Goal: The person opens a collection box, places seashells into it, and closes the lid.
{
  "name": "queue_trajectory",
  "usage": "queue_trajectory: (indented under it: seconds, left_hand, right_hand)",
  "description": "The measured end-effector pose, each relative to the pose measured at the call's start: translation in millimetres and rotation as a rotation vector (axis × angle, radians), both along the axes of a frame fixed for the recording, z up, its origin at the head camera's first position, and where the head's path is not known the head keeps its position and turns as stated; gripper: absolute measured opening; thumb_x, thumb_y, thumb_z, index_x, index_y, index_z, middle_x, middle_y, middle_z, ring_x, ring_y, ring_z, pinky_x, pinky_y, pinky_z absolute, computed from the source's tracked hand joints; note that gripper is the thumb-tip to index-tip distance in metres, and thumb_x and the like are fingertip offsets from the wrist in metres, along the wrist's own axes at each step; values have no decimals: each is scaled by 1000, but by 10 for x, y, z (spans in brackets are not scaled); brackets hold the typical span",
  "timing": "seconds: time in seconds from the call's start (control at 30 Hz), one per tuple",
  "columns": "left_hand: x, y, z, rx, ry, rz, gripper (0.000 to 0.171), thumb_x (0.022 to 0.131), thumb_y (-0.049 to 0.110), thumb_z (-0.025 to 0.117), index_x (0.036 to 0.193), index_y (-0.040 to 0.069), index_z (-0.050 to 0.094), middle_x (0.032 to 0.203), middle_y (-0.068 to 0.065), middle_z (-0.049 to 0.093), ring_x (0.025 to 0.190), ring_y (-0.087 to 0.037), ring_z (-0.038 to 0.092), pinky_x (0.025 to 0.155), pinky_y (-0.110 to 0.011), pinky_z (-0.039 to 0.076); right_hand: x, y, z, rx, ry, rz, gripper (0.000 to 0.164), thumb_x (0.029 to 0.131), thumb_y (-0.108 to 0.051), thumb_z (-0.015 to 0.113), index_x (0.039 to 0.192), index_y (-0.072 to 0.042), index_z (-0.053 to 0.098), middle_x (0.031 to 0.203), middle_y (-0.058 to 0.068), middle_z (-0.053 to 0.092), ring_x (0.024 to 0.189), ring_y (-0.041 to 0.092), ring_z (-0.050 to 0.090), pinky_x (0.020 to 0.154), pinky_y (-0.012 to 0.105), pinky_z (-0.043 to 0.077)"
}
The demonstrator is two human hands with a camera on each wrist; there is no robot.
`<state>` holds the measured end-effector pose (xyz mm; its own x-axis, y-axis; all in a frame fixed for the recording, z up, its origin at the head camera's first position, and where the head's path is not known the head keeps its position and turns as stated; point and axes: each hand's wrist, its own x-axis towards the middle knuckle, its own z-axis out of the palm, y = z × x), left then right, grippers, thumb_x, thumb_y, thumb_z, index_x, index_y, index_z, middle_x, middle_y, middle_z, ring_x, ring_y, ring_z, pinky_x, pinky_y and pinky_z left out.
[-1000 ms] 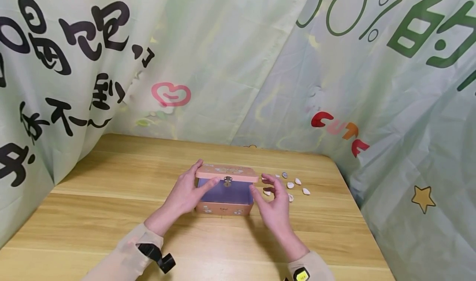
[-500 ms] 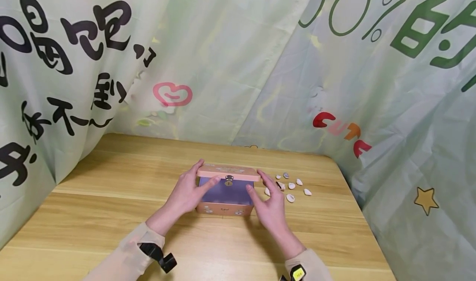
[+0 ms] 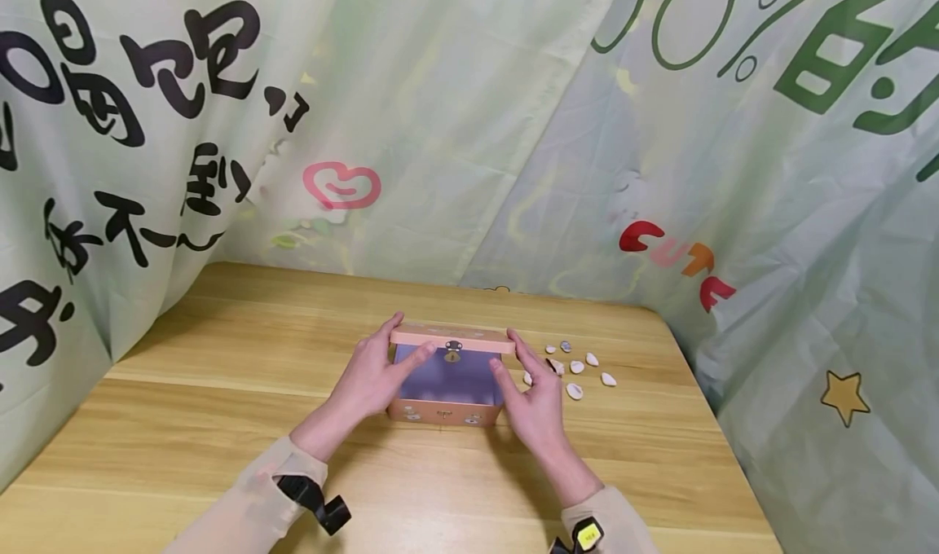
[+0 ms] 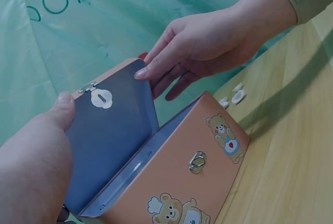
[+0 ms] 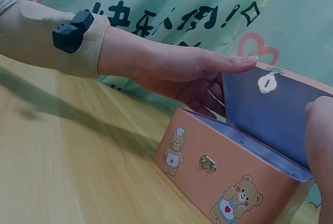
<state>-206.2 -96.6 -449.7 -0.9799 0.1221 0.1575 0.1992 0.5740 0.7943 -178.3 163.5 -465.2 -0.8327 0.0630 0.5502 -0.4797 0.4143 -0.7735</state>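
Observation:
A pink tin box (image 3: 443,413) with a hinged lid (image 3: 469,340) stands on the table, its lid raised and its blue inside showing. Printed bears and a metal catch (image 4: 197,162) mark the front wall; a round latch plate (image 5: 267,83) hangs from the lid's edge. My left hand (image 3: 370,375) holds the lid's left side, thumb in front and fingers behind. On the opposite side, my right hand (image 3: 537,395) grips the lid's right edge the same way, its thumb at the corner in the left wrist view. The box's floor is hidden.
Several small white shells (image 3: 576,367) lie scattered on the wooden table (image 3: 257,391), right of the box. A printed cloth (image 3: 440,130) hangs behind and along the table's sides. Both wrists wear small black cameras (image 3: 311,501).
My right hand has moved left from beside the box onto the lid's right edge. The lid has tilted slightly further up and back. The left hand keeps its hold.

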Motion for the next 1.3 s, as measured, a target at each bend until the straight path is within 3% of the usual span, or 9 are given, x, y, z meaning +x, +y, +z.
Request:
queue_trajectory:
  seconds: [0.1, 0.2, 0.3, 0.37, 0.43, 0.6, 0.87, 1.03, 1.3]
  left_hand:
    - [-19, -13, 20, -1, -4, -9, 107, 94, 78, 58, 164, 1, 33, 59, 6, 31, 49, -12, 27, 58, -40, 45]
    - [-32, -28, 34, 0, -5, -18, 109, 93, 77, 61, 164, 0, 33, 69, -2, 48, 58, -17, 43, 72, -45, 53]
    - [-46, -39, 43, 8, -4, -28, 110, 92, 76, 64, 164, -1, 32, 105, -19, 68, 94, -30, 67, 97, -54, 53]
    - [-58, -42, 47, 13, -2, -33, 111, 91, 76, 65, 164, -1, 32, 130, -28, 65, 120, -38, 64, 105, -58, 49]
    - [-71, -45, 53, 18, -9, -38, 113, 90, 77, 65, 164, -1, 31, 143, -33, 58, 132, -42, 58, 107, -60, 48]
    - [-111, -51, 58, 27, -5, -49, 115, 90, 76, 67, 165, -2, 29, 154, -33, 48, 136, -44, 54, 109, -59, 46]
    - [-170, -52, 71, 52, 57, -60, 113, 91, 70, 72, 162, -7, 30, 157, -28, 47, 140, -44, 50, 111, -59, 44]
    - [-196, -58, 62, 63, 71, -72, 114, 91, 67, 74, 164, -6, 27, 162, -28, 37, 144, -43, 45, 115, -57, 39]
    - [-238, -59, 19, 82, 109, -77, 117, 89, 65, 77, 167, -1, 20, 163, -22, 40, 148, -37, 41, 119, -54, 35]
  right_hand:
    - [-11, -8, -2, -5, -3, 8, 51, 98, -14, 79, 145, -2, 63, 149, 11, 59, 136, 32, 57, 114, 45, 43]
    - [-15, -10, 7, 2, -16, 12, 53, 99, -19, 78, 146, -3, 61, 151, 6, 57, 138, 30, 55, 115, 42, 41]
    - [-25, -16, 23, 6, -27, 26, 55, 100, -20, 78, 148, -1, 59, 153, 5, 55, 140, 29, 53, 116, 41, 40]
    - [-33, -17, 37, 11, -33, 35, 56, 100, -21, 77, 149, 0, 58, 155, 6, 54, 142, 29, 51, 117, 41, 39]
    - [-44, -19, 51, 12, -40, 43, 57, 101, -22, 77, 149, 0, 57, 156, 7, 53, 143, 28, 50, 117, 39, 39]
    - [-81, -30, 90, 5, -49, 59, 59, 101, -22, 77, 150, 2, 55, 157, 13, 52, 145, 27, 48, 117, 38, 40]
    - [-173, -52, 123, -15, -59, 60, 59, 97, -16, 80, 151, -6, 57, 157, 17, 50, 144, 28, 47, 116, 45, 41]
    - [-232, -65, 133, -36, -62, 73, 63, 95, -12, 82, 151, -5, 55, 158, 17, 45, 143, 35, 47, 116, 51, 39]
    - [-304, -90, 164, -64, -129, 90, 74, 97, -17, 81, 158, -2, 43, 163, 16, 37, 147, 30, 43, 120, 41, 35]
